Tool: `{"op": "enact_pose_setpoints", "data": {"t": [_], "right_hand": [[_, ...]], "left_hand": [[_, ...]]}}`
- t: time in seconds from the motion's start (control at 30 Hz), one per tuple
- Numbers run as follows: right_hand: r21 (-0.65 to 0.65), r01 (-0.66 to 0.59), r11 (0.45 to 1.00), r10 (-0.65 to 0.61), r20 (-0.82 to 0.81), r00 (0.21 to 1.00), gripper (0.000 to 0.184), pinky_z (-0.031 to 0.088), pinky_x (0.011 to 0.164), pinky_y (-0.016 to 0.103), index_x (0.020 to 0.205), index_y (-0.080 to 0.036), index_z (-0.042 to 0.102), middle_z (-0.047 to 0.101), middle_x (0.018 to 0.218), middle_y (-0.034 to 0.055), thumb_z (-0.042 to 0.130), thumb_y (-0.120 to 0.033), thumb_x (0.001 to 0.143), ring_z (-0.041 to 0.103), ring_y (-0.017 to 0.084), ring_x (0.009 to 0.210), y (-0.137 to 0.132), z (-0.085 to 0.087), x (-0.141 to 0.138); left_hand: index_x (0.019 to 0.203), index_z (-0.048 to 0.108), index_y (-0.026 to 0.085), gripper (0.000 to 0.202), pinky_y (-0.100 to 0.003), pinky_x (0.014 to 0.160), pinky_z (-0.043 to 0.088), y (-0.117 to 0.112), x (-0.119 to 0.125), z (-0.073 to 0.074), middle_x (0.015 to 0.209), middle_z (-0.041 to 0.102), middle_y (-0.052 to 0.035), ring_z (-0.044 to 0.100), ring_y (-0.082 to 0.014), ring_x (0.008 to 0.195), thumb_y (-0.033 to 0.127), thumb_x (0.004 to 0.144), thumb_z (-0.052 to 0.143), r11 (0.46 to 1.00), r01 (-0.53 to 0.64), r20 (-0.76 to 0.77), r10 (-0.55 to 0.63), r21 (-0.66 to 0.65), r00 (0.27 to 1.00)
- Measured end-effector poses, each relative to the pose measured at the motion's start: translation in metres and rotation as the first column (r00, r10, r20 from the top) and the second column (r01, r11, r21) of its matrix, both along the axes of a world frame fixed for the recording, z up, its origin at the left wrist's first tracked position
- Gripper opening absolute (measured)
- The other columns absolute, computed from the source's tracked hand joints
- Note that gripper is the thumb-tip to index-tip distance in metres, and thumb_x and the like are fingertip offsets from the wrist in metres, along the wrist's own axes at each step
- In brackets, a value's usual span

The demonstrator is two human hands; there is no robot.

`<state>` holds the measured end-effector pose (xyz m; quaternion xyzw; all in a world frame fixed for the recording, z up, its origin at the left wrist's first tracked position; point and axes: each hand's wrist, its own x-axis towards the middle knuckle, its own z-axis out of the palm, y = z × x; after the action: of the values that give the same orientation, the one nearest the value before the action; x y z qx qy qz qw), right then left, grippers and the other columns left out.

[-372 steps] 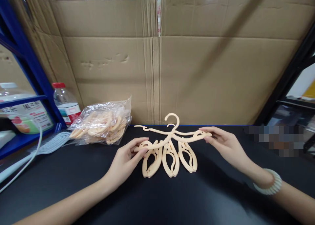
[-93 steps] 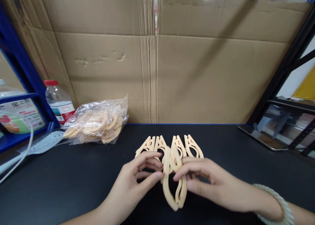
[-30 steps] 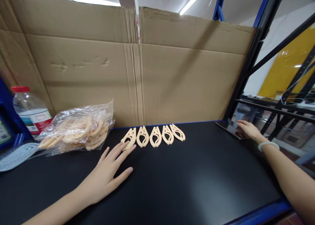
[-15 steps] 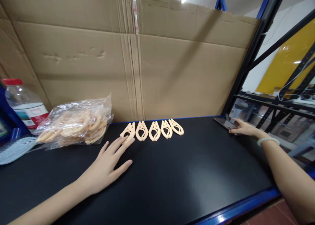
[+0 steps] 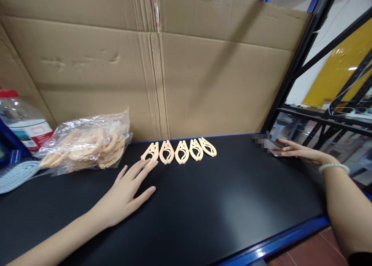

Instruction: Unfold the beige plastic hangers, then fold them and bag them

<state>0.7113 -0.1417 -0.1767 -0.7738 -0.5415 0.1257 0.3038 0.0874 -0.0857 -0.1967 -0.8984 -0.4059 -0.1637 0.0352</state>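
Note:
My left hand (image 5: 123, 194) lies over the black tabletop with its fingers spread. Its fingertips rest on the lower end of the leftmost folding hanger (image 5: 151, 151), covering part of it. Several more peach plastic hangers, folded up, stand in a row to its right, among them a middle one (image 5: 181, 152) and the rightmost one (image 5: 208, 147). At the far right end of the table my right hand (image 5: 305, 152), with a beaded bracelet on the wrist, grips the near edge of a smartphone (image 5: 272, 146). Part of the phone is blurred out by pixelation.
A clear plastic bag (image 5: 87, 142) of similar hangers sits at the left back. Beside it are a pale blue hairbrush (image 5: 19, 176) and a red-capped bottle (image 5: 26, 122). A cardboard wall (image 5: 217, 76) closes the back; a black metal rack (image 5: 328, 116) stands right.
The view has tilted down and shifted slightly. My right hand has moved a little to the right at the phone. My left hand and the row of hangers stay as they were.

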Motion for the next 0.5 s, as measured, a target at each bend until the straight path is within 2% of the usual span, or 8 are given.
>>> {"op": "enact_pose_setpoints", "data": {"t": [0.1, 0.17, 0.33, 0.5], "right_hand": [[-0.058, -0.015, 0.998, 0.006, -0.151, 0.989, 0.068, 0.046, 0.074, 0.023, 0.142, -0.005, 0.042, 0.066, 0.098, 0.0185, 0.058, -0.014, 0.077, 0.067, 0.02, 0.089, 0.001, -0.002, 0.002], [-0.068, -0.004, 0.998, -0.01, -0.198, 0.98, 0.07, 0.045, 0.075, 0.023, 0.143, -0.005, 0.04, 0.064, 0.099, 0.0176, 0.059, -0.014, 0.076, 0.066, 0.019, 0.091, 0.001, -0.003, 0.004], [-0.067, -0.002, 0.998, -0.014, -0.234, 0.972, 0.073, 0.042, 0.083, 0.022, 0.142, -0.007, 0.041, 0.063, 0.098, 0.0123, 0.062, -0.016, 0.073, 0.064, 0.019, 0.097, 0.003, -0.005, 0.01], [-0.077, -0.001, 0.997, -0.016, -0.217, 0.976, 0.078, 0.047, 0.086, 0.026, 0.135, -0.021, 0.05, 0.067, 0.086, 0.0046, 0.071, -0.024, 0.06, 0.066, 0.025, 0.096, 0.009, -0.009, 0.018]], "left_hand": [[0.149, 0.018, 0.036, 0.059, -0.063, 0.11, 0.02, 0.0, 0.001, 0.0, 0.152, 0.035, -0.0075, 0.034, -0.0308, 0.138, 0.045, 0.096, 0.041, 1.0, -0.006, 0.003, 0.006, 0.002, 1.0], [0.149, 0.017, 0.036, 0.059, -0.063, 0.111, 0.02, 0.0, 0.001, 0.0, 0.152, 0.035, -0.0078, 0.033, -0.0308, 0.138, 0.045, 0.096, 0.041, 1.0, -0.009, -0.003, 0.009, 0.0, 1.0], [0.15, 0.015, 0.036, 0.06, -0.062, 0.111, 0.02, 0.001, 0.001, 0.001, 0.153, 0.034, -0.0087, 0.032, -0.0306, 0.139, 0.045, 0.096, 0.041, 1.0, -0.012, -0.011, 0.012, 0.008, 1.0], [0.149, 0.017, 0.036, 0.059, -0.064, 0.11, 0.021, 0.002, 0.001, -0.002, 0.152, 0.035, -0.0079, 0.035, -0.0316, 0.137, 0.046, 0.096, 0.039, 0.999, -0.015, -0.003, 0.015, 0.034, 1.0]]}}
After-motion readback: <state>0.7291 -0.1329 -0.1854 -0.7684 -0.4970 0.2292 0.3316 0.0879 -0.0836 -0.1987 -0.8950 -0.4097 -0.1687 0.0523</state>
